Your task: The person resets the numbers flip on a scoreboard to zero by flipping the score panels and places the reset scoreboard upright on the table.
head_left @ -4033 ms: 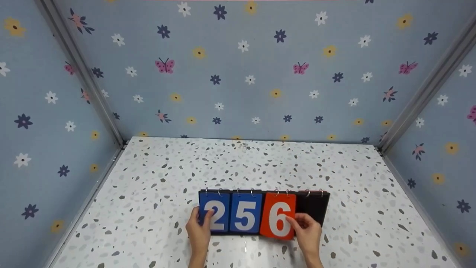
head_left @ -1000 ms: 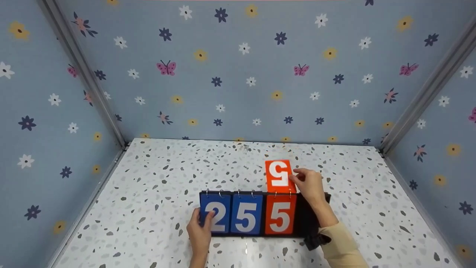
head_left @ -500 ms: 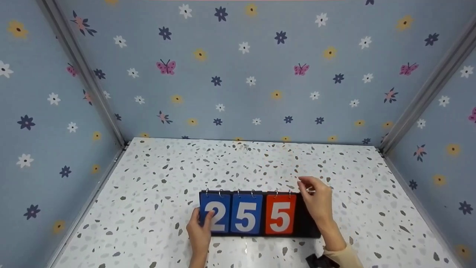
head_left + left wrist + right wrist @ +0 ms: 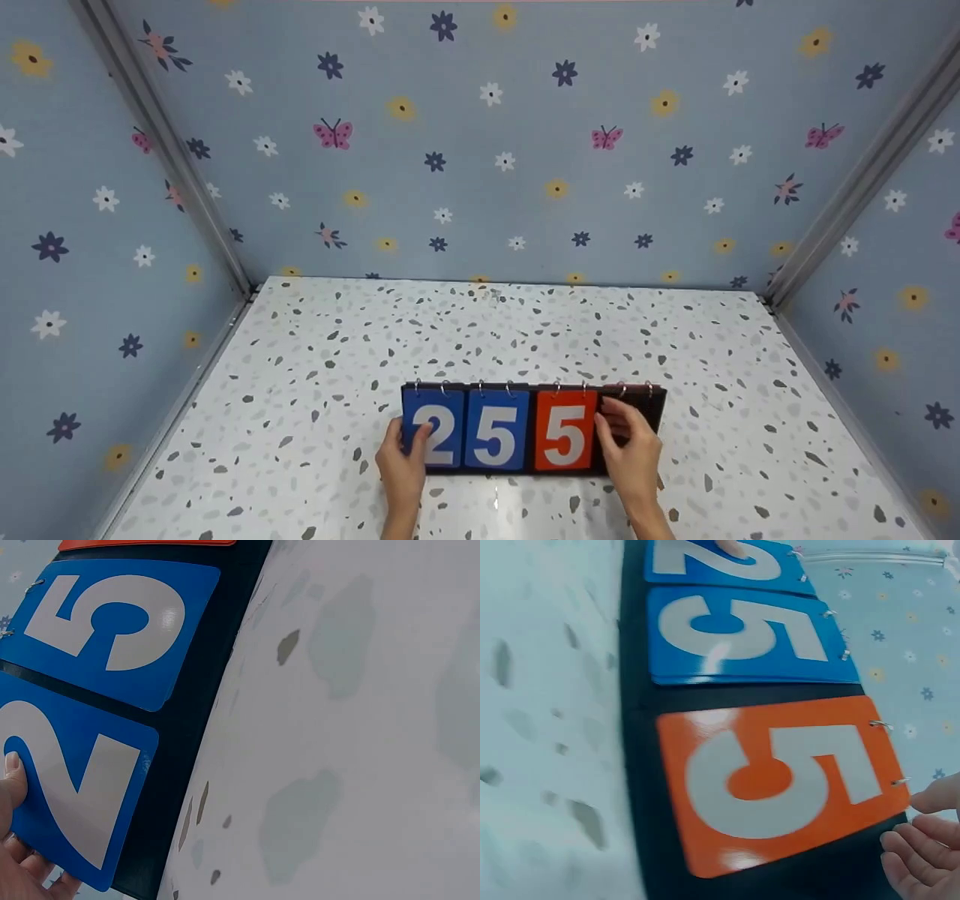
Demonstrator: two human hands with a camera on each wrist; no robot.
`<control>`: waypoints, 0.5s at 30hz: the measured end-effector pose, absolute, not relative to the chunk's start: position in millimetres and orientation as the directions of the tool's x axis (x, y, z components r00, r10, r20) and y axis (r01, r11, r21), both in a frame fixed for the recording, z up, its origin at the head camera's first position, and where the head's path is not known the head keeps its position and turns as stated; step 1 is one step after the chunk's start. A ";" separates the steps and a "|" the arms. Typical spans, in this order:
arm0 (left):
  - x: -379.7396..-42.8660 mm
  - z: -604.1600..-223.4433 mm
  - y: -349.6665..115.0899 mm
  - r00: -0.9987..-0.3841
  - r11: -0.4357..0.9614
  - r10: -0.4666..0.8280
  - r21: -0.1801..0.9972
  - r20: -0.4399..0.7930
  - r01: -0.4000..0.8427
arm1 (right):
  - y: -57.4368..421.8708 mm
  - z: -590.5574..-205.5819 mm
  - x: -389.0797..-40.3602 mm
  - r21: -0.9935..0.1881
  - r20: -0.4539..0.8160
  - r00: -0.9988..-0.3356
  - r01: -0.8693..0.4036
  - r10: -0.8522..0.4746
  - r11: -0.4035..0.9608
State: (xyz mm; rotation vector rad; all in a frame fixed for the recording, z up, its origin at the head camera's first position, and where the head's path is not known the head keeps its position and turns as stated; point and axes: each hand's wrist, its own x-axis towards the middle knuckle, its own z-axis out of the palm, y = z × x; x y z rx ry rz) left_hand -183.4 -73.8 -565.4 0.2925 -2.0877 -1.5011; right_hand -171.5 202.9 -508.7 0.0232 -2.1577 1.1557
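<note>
A flip scoreboard (image 4: 530, 435) with ring-bound number cards leans upright on the speckled table. It shows a blue 2 card (image 4: 433, 427), a blue 5 card (image 4: 495, 431) and a red 5 card (image 4: 566, 431). My left hand (image 4: 403, 465) grips the board's left end, thumb across the front of the 2 card and fingers behind. My right hand (image 4: 634, 454) is at the red card's right edge, over the bare black panel; in the right wrist view its thumb (image 4: 937, 795) reaches the card's upper corner. Its fingers are loosely bent with nothing between them.
White speckled tabletop (image 4: 480, 337) spreads behind and around the board. Blue flowered panels (image 4: 480, 135) stand at the back and both sides, joined by grey metal posts (image 4: 161, 142). Metal rings (image 4: 556, 388) run along the board's top edge.
The red 6 card was flipped over the top, so a red 5 shows. My right hand has let go and come down from behind the board to its front. The left hand stays put.
</note>
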 end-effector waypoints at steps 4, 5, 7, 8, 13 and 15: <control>-183.4 -565.2 -73.6 -0.836 0.337 -0.470 0.933 0.284 0.128 | 197.6 -523.8 -164.6 -0.756 0.532 -0.781 -0.264 0.327 0.598; -183.5 -565.1 -73.6 -0.837 0.336 -0.470 0.934 0.280 0.124 | 196.4 -527.0 -163.1 -0.760 0.524 -0.784 -0.253 0.334 0.598; -184.0 -565.5 -73.8 -0.837 0.338 -0.473 0.934 0.276 0.116 | 194.0 -532.3 -160.7 -0.773 0.500 -0.793 -0.228 0.348 0.591; -184.2 -565.8 -74.0 -0.835 0.342 -0.474 0.932 0.277 0.115 | 192.7 -534.6 -159.6 -0.780 0.488 -0.797 -0.216 0.356 0.587; -184.8 -567.2 -74.9 -0.829 0.362 -0.471 0.923 0.302 0.131 | 187.1 -547.1 -157.4 -0.819 0.422 -0.812 -0.149 0.404 0.555; -184.3 -567.3 -75.1 -0.826 0.361 -0.473 0.922 0.308 0.138 | 185.4 -552.2 -157.4 -0.834 0.417 -0.807 -0.157 0.418 0.529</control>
